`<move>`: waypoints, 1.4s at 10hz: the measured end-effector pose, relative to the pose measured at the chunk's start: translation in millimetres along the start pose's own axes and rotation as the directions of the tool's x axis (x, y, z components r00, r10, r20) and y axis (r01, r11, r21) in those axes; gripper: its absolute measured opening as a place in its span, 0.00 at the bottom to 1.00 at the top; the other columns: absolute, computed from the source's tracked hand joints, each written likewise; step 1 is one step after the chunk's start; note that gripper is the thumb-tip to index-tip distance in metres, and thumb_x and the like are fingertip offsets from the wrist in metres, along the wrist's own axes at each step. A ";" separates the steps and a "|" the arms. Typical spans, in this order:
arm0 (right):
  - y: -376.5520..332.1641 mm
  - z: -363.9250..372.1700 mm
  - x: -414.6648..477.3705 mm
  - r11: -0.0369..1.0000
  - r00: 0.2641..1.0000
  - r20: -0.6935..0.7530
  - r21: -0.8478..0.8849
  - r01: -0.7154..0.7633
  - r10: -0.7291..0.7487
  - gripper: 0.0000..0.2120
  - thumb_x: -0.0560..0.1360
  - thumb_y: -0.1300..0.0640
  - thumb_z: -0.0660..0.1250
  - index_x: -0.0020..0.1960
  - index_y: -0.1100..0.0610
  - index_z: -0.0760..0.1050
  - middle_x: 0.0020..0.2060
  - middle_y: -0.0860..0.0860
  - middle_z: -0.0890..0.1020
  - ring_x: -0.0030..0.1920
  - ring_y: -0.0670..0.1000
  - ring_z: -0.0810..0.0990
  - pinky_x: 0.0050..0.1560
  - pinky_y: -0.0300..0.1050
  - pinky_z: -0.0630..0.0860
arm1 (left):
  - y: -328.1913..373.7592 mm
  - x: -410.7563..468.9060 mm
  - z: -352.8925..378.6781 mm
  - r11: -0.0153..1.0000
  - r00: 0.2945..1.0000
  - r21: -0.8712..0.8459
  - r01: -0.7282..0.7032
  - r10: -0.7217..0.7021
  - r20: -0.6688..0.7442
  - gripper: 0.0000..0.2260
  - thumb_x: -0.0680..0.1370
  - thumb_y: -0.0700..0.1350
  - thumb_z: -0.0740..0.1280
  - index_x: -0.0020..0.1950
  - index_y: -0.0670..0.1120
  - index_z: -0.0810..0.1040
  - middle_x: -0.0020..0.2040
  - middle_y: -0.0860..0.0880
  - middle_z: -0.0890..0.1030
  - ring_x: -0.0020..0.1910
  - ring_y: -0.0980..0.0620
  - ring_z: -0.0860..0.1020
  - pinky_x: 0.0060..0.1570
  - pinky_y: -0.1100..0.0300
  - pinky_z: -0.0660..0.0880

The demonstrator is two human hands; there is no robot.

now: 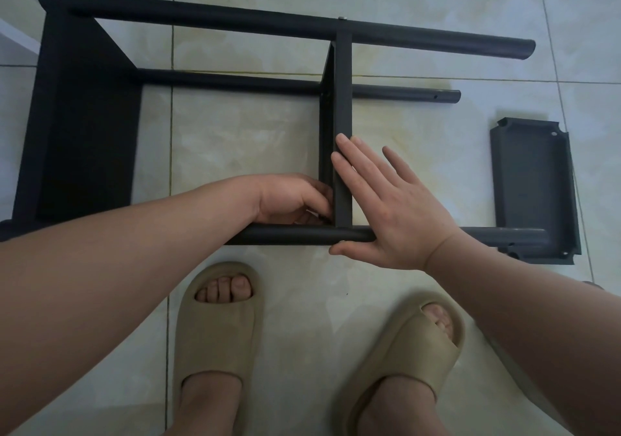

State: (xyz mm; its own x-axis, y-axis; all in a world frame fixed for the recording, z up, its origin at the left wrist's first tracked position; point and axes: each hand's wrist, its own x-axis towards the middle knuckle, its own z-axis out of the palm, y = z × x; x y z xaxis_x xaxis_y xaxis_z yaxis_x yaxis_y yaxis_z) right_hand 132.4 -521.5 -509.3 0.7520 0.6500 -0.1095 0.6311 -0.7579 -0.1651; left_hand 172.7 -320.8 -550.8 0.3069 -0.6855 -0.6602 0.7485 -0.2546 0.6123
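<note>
**Inspector A:** Head view, the only one supplied. We find the rack frame (235, 81) lying on its side on the tiled floor (252, 140), just ahead of the person's slippers (218, 318). How far along do we put it?

**Inspector B:** We judge it roughly two thirds done. The end shelf (84, 126) is fitted at the left, and the middle shelf (343, 99) sits between the poles. A third shelf tray (534, 187) lies loose on the floor at the right. The open end of the near pole (295, 235) lies over its corner. That tray is left to fit.

**Inspector A:** Orientation?

**Inspector B:** The frame's long axis runs left to right across the view, with the fitted end to the left and the open pole ends pointing right. The middle shelf stands on edge, its length running away from the person, square to the near pole.

**Inspector A:** Hands?

**Inspector B:** The right hand (386, 207) is spread flat with fingers straight, pressed on the middle shelf's edge, the thumb on the pole's near side. The left hand (292, 200) is tucked into the corner where shelf meets pole, fingers curled. We cannot tell what they pinch, if anything. We take the step in hand to be securing that joint.
</note>
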 end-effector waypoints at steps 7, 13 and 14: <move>-0.2 0.5 0.0 1.000 1.000 -0.010 0.002 0.002 -0.002 0.51 0.74 0.26 0.57 0.81 0.64 0.55 0.81 0.59 0.53 0.82 0.58 0.52 0.77 0.64 0.57 | -0.8 -2.0 -1.6 0.999 0.999 0.044 -0.026 0.027 -0.030 0.10 0.78 0.27 0.60 0.46 0.37 0.78 0.30 0.48 0.81 0.28 0.56 0.80 0.31 0.66 0.76; -14.1 -12.5 -10.8 0.911 0.926 0.317 0.284 -0.300 0.206 0.53 0.68 0.23 0.59 0.82 0.42 0.36 0.79 0.36 0.35 0.79 0.50 0.58 0.74 0.54 0.65 | 8.3 -59.5 17.9 0.634 0.921 0.685 0.359 -0.123 -0.370 0.22 0.85 0.54 0.53 0.43 0.44 0.80 0.33 0.49 0.83 0.31 0.51 0.77 0.36 0.59 0.74; -15.5 -28.5 -17.3 0.877 0.823 0.521 0.258 -0.404 0.226 0.53 0.73 0.32 0.69 0.78 0.34 0.31 0.79 0.48 0.61 0.72 0.56 0.70 0.68 0.56 0.71 | 12.2 -77.9 23.1 0.605 0.917 0.711 0.357 -0.081 -0.391 0.25 0.83 0.62 0.54 0.45 0.45 0.80 0.34 0.51 0.82 0.32 0.52 0.76 0.38 0.58 0.72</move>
State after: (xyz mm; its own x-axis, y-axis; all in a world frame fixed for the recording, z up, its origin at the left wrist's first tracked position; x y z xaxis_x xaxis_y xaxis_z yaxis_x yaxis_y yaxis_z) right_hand 115.0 -522.5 -476.8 0.6621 0.3925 -0.6384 0.2007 -0.9136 -0.3535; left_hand 144.4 -286.3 -481.9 0.4504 -0.3412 -0.8251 0.1445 -0.8841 0.4444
